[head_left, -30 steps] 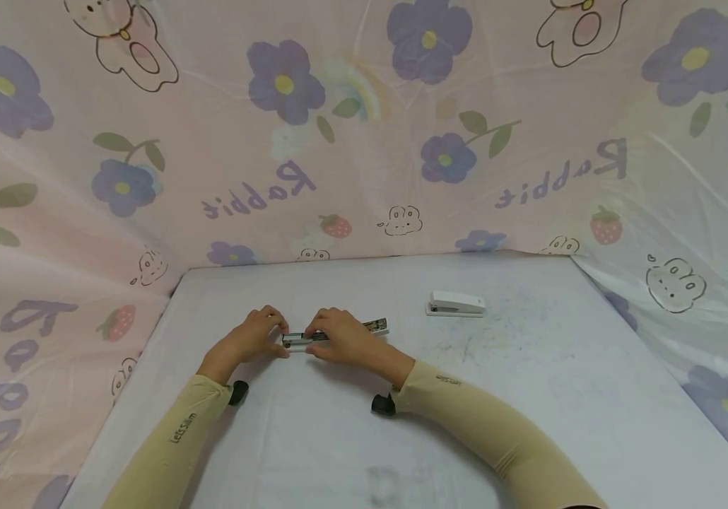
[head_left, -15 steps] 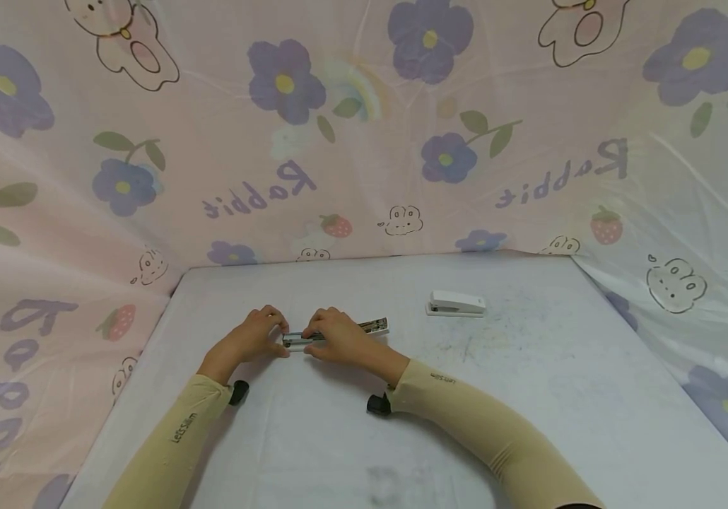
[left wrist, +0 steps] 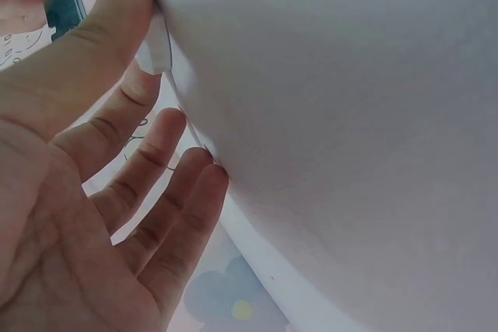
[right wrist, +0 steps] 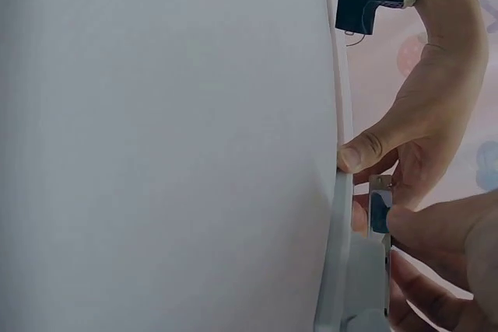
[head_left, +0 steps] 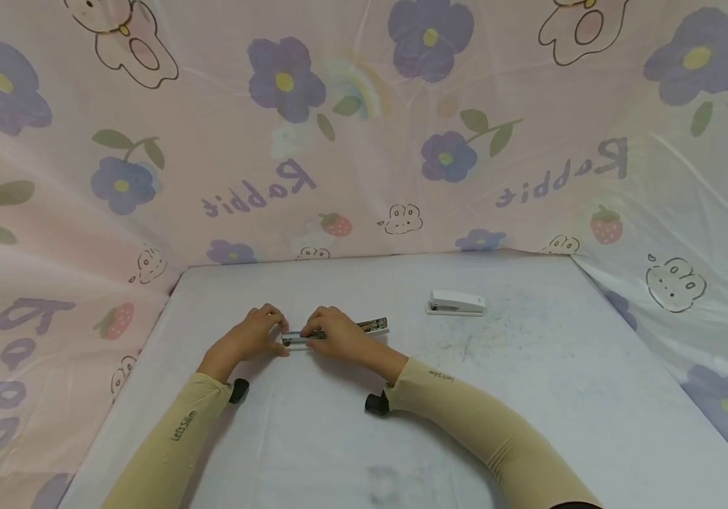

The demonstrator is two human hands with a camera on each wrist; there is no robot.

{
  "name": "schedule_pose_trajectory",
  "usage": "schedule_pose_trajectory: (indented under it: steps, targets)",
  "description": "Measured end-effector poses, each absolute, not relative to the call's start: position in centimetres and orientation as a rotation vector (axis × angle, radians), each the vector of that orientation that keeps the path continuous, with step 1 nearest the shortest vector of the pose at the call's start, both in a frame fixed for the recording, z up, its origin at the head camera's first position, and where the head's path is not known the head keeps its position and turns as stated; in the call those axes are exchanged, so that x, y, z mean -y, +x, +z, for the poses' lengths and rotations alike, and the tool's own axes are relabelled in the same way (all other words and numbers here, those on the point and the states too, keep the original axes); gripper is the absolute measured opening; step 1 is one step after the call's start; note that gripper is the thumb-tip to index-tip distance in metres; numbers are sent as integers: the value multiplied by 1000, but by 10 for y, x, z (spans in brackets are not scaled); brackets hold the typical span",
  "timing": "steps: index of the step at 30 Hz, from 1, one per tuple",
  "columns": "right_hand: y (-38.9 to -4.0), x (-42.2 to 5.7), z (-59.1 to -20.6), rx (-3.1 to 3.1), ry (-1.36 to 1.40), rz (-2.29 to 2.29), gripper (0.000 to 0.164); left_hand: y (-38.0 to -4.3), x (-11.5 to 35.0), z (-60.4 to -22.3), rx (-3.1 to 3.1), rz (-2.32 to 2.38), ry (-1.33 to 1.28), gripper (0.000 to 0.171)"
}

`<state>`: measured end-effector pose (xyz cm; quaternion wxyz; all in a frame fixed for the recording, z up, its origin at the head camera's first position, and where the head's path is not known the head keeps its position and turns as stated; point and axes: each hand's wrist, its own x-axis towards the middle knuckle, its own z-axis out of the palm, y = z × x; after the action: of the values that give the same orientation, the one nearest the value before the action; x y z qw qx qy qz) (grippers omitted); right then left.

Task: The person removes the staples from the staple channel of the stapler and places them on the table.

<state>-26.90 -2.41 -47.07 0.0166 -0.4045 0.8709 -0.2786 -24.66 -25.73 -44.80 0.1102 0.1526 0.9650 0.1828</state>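
A white stapler (head_left: 377, 326) lies opened out on the table, its metal magazine (head_left: 296, 337) bare at the left. My left hand (head_left: 252, 337) holds its left end, thumb on the near side and fingers on the far side. In the left wrist view the thumb presses against the stapler's white end (left wrist: 157, 44). My right hand (head_left: 341, 337) bends over the middle of the stapler and covers part of it. In the right wrist view its thumb and finger pinch a small dark strip (right wrist: 379, 211) at the magazine; whether this is staples I cannot tell.
A second white stapler (head_left: 456, 304) stands closed farther back on the right of the white table (head_left: 313, 438). Behind and beside the table hangs a pink cloth (head_left: 351, 170) with flowers and rabbits. Black wrist cameras (head_left: 377, 404) hang under both sleeves.
My right hand has shifted slightly left along the stapler, and its forearm with it. The left hand and the second stapler have stayed in place.
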Motion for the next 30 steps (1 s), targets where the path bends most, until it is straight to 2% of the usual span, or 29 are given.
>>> schedule_pose_trajectory:
  steps: [11, 20, 25, 30]
  targets:
    - [-269, 31, -469, -2728, -1097, -1000, 9, -246, 257, -446, -2833, 540, 434, 40]
    - [-271, 37, -469, -2724, -1070, -1026, 6, -244, 257, -443, -2831, 570, 448, 40]
    - [-274, 40, -471, -2751, -1046, -1020, 7, -245, 257, -446, -2835, 578, 433, 39]
    - [-275, 45, -470, -2809, -1041, -945, 16, -245, 258, -446, -2838, 573, 428, 40]
